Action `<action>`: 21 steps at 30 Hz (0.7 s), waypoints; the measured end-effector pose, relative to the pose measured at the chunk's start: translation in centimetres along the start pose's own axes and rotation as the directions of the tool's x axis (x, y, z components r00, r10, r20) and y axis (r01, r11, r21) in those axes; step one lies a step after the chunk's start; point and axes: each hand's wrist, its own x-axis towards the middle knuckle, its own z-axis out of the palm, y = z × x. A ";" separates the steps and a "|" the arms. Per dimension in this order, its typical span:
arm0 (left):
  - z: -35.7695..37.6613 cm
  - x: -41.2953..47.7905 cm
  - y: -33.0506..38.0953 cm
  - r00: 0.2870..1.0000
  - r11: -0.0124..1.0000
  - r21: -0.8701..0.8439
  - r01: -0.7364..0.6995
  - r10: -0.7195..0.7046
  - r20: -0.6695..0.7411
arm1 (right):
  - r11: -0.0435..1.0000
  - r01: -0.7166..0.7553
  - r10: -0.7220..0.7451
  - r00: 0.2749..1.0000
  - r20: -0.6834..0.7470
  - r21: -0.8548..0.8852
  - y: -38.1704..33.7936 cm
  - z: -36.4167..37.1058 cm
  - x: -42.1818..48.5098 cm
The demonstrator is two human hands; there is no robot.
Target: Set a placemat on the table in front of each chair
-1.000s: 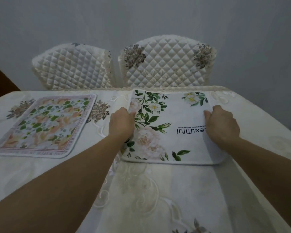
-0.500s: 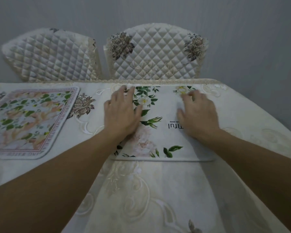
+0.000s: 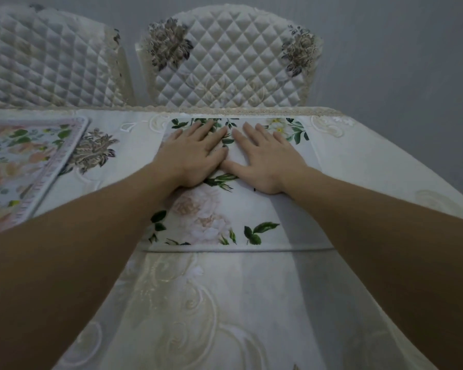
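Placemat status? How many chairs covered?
Done: the pink-bordered placemat lies flat before the left chair. In hand: left hand and right hand press flat on the white rose placemat, already before the right chair. Left: lifting the hands off; any chairs outside this view cannot be judged.

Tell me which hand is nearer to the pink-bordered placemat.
Left. The left hand lies flat on the white placemat, on the side toward the pink-bordered placemat; the right hand lies flat just beyond it, farther away.
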 end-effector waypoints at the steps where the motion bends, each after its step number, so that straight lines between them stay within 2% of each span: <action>1: 0.1 0.0 -0.2 1.000 1.000 0.001 -0.002 0.002 0.008 | 1.000 -0.018 0.018 1.000 -0.001 -0.002 0.6 0.0 -0.2; 5: -0.3 -1.1 -1.0 1.000 1.000 -0.012 0.001 -0.001 0.029 | 0.995 -0.102 0.101 0.995 -0.019 -0.019 3.6 -0.4 -1.7; 10: -0.3 -3.1 -1.9 0.999 0.999 0.006 0.039 -0.039 0.018 | 0.981 -0.191 0.190 0.982 0.021 0.041 6.4 -0.7 -4.5; 14: -0.6 -4.9 -2.8 0.990 0.991 -0.014 0.134 -0.134 0.034 | 0.963 -0.271 0.270 0.961 0.060 0.011 6.9 -1.1 -5.5; 19: -1.3 -7.8 -1.0 0.978 0.978 0.022 0.206 -0.205 -0.036 | 0.902 -0.432 0.432 0.901 -0.030 0.005 5.5 -1.3 -8.8; 21: -2.0 -9.7 0.4 0.980 0.983 0.010 0.184 -0.183 -0.072 | 0.909 -0.416 0.413 0.907 -0.086 -0.021 4.1 -1.8 -10.8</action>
